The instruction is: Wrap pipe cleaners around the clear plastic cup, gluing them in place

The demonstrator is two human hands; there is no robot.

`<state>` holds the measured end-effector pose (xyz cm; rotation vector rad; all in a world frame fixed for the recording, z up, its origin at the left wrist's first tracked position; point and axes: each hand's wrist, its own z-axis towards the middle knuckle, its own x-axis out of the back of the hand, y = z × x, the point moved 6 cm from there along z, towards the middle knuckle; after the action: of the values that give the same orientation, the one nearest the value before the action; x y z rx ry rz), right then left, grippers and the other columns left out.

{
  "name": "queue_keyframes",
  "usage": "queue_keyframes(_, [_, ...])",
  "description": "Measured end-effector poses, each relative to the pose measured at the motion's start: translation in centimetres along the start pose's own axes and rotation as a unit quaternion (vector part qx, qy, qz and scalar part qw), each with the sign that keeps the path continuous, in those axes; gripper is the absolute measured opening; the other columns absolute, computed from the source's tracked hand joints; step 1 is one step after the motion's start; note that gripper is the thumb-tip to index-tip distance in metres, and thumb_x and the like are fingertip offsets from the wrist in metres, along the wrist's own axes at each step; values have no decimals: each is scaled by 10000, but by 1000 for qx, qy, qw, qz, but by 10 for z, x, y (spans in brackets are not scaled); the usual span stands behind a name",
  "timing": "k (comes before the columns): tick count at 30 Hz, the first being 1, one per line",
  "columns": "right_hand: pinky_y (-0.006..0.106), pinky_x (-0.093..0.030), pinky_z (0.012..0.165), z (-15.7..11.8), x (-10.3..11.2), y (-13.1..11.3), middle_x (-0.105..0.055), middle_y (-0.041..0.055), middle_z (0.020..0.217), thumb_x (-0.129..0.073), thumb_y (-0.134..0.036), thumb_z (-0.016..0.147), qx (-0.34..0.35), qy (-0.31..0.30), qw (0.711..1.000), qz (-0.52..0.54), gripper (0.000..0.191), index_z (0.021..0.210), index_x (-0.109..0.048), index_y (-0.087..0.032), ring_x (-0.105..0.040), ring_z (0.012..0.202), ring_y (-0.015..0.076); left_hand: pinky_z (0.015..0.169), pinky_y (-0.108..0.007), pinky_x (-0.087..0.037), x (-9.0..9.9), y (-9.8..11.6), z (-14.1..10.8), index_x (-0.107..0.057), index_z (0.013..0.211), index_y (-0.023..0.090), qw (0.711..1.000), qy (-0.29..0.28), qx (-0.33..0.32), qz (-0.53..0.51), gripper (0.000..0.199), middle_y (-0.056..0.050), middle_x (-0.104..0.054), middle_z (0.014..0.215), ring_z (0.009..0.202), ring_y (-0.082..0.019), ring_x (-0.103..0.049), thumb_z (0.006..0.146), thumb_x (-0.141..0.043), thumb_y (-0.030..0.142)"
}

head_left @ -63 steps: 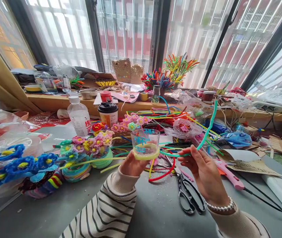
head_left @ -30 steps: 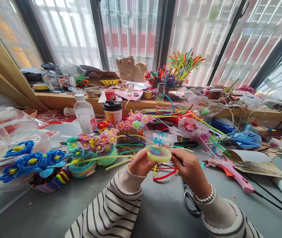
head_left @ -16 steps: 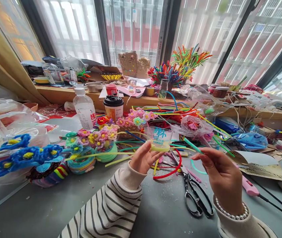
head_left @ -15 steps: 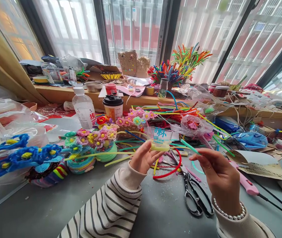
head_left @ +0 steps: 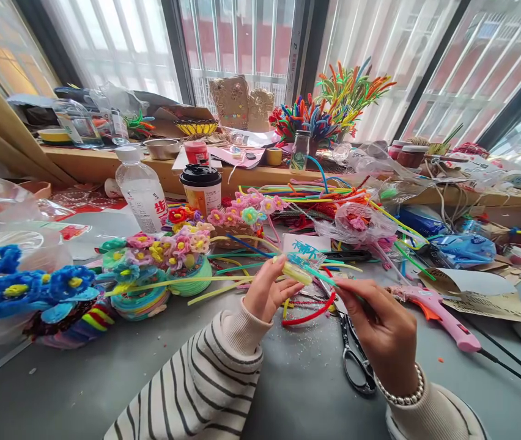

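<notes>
My left hand [head_left: 264, 292] is closed on a clear plastic cup [head_left: 307, 252] with blue lettering, its thumb over the near side and fingers beneath. Pale yellow fuzzy stem [head_left: 296, 274] wraps the cup's base, and the cup is tilted with that base toward me. Between the thumb and fingers of my right hand [head_left: 380, 327] is a green pipe cleaner [head_left: 325, 277], whose far end lies against or just over the cup; I cannot tell whether it touches. Black-handled scissors [head_left: 356, 370] lie below the right hand, partly hidden by it. A curved red pipe cleaner [head_left: 310, 319] rests beneath the cup.
To the right lies a pink glue gun [head_left: 450, 315] with its cord. Pipe-cleaner flower pots [head_left: 189, 278] and blue flowers [head_left: 17, 288] stand left. Behind are a water bottle [head_left: 140, 192], a lidded coffee cup [head_left: 200, 190] and loose pipe cleaners [head_left: 283, 190].
My right hand has moved left, bringing the green pipe cleaner to the cup. The cup has tipped from roughly upright, its base now turned toward me. The view has shifted slightly.
</notes>
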<state>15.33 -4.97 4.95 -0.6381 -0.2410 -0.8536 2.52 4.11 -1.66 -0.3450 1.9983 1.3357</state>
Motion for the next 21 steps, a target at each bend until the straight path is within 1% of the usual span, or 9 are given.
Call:
queue_keyframes(4, [236, -492, 643, -4, -4, -1, -654, 33, 791, -541, -123, 775, -3, 5, 1000, -1, 167, 894, -626, -204, -617, 705, 132, 689, -305, -512, 6, -1, 4, -440, 969, 183, 999, 40, -14, 11, 378, -51, -619, 855, 695, -184, -657, 689, -625, 356])
queue_keyframes(8, [242, -496, 641, -5, -7, -2, -647, 34, 772, -536, -130, 775, -5, 14, 1000, -17, 151, 878, -623, -200, -614, 686, 133, 645, -307, -521, 9, -1, 5, -374, 984, 215, 997, 74, -26, 21, 463, -38, -591, 857, 658, -167, -650, 652, -661, 366])
queue_keyframes(13, [235, -496, 652, -8, -10, -2, -654, 27, 774, -552, -118, 764, 10, 4, 1000, -25, 175, 901, -623, -201, -617, 694, 129, 656, -305, -519, 3, 1, 2, -346, 922, 232, 996, 68, -29, 38, 452, -13, -590, 847, 652, -151, -645, 641, -671, 372])
queue_keyframes(16, [234, -496, 671, -9, -11, -3, -657, 29, 784, -559, -105, 759, 20, 4, 999, -27, 188, 907, -624, -200, -619, 700, 125, 639, -291, -519, 4, 1, 1, -364, 924, 236, 996, 69, -28, 40, 441, -7, -601, 827, 643, -147, -643, 641, -668, 386])
queue_keyframes(21, [241, -504, 651, -8, -11, -5, -659, 24, 768, -546, -123, 767, 17, 7, 999, -29, 183, 899, -634, -213, -623, 690, 131, 645, -291, -518, 6, -3, 3, -394, 939, 227, 997, 52, -27, 41, 431, -24, -607, 854, 668, -151, -642, 647, -658, 402])
